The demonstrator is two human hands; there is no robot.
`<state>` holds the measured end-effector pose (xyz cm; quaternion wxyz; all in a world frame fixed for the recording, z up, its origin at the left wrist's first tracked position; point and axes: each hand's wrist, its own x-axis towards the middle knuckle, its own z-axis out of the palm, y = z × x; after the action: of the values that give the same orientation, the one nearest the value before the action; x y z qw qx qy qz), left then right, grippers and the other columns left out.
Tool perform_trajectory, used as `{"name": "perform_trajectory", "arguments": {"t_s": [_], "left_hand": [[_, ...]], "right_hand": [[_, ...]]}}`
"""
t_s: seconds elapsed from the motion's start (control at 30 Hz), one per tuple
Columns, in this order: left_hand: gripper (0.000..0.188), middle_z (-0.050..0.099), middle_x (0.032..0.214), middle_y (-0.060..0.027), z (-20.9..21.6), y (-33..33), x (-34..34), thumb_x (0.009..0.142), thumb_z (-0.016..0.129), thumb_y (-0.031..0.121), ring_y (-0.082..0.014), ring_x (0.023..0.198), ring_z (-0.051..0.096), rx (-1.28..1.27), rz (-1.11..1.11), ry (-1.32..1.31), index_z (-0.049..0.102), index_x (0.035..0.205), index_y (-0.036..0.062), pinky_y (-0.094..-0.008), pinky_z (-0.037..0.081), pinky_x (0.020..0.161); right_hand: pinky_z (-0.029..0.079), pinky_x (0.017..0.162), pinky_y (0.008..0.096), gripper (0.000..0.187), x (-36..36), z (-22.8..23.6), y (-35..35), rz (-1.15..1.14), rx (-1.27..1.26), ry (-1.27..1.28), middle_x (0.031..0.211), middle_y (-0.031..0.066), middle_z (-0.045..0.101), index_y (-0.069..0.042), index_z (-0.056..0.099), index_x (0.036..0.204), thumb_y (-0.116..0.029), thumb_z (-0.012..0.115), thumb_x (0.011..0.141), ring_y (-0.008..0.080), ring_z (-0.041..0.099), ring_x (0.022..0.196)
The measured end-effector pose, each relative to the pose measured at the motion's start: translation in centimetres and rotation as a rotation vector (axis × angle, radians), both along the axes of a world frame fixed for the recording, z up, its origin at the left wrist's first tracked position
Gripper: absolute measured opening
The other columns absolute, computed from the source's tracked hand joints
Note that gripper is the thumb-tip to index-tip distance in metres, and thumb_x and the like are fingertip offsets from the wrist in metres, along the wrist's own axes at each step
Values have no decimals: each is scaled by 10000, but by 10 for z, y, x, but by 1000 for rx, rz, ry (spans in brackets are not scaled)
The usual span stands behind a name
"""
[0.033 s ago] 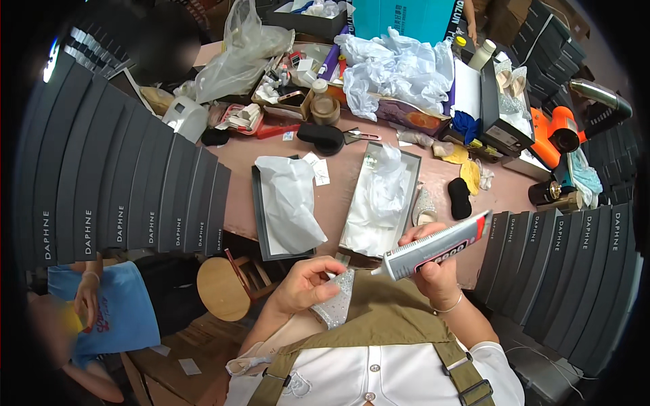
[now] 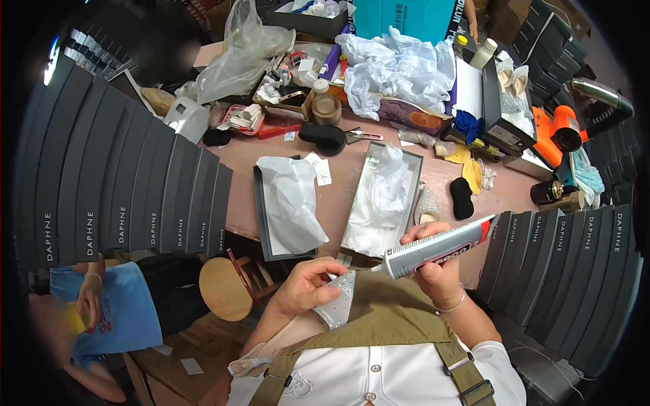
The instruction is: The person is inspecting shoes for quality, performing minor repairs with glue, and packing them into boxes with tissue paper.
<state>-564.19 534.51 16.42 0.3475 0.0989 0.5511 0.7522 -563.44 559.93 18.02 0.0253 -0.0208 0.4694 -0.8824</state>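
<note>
My left hand (image 2: 306, 289) grips a glittery silver shoe (image 2: 340, 308) with a pointed toe and pale lining, close to my body. Its fingers are closed around the toe end. In my right hand (image 2: 443, 283) is a large grey tube of glue (image 2: 423, 256), tilted, with its red-edged end up to the right. The white nozzle points left, just beside the shoe's toe; I cannot tell whether it touches. Beyond the tube, a matching glittery shoe (image 2: 426, 205) lies on the pink table (image 2: 325, 223), next to an open box (image 2: 353, 223) lined with white tissue.
A second open box (image 2: 267, 233) with tissue sits left of centre. Dark shoeboxes (image 2: 128, 176) rise in stacks on both sides. Toward the back are crumpled tissue (image 2: 399, 68), a jar (image 2: 326, 108), a black pad (image 2: 462, 198) and an orange heat gun (image 2: 555, 132). Another person (image 2: 122, 304) sits at lower left.
</note>
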Motion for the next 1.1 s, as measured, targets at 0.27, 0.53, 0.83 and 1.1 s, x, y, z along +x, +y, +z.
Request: {"name": "perform_trajectory", "arguments": {"t_s": [0.27,0.53,0.83,1.1], "left_hand": [[339,529,974,-76,-1,-1,3,774,640,88,-126,870,554,117,91,-6,535,1053,-73,-249,461,757],[360,536,962,-75,-3,-4,7,755,642,113,-123,860,551,139,121,-21,535,1046,-70,-243,452,758],[375,540,965,-73,-2,-4,10,759,648,119,-122,851,562,135,113,-37,525,1062,-65,-246,455,731],[369,548,947,-67,-1,-3,11,755,648,119,-116,828,567,125,115,-28,527,1055,-61,-240,460,719]], "right_hand": [[457,869,346,440,-10,5,-2,114,136,136,1036,144,560,-9,500,1063,-186,738,739,217,558,996],[450,879,343,395,-13,13,-10,154,183,171,1023,142,565,-14,509,1047,-148,724,744,222,564,988],[456,872,343,376,-10,12,-14,178,215,196,1021,141,562,-14,508,1043,-122,713,747,221,567,986],[453,871,345,365,-8,10,-15,195,207,183,1017,135,559,-20,508,1040,-116,709,752,220,567,981]]}}
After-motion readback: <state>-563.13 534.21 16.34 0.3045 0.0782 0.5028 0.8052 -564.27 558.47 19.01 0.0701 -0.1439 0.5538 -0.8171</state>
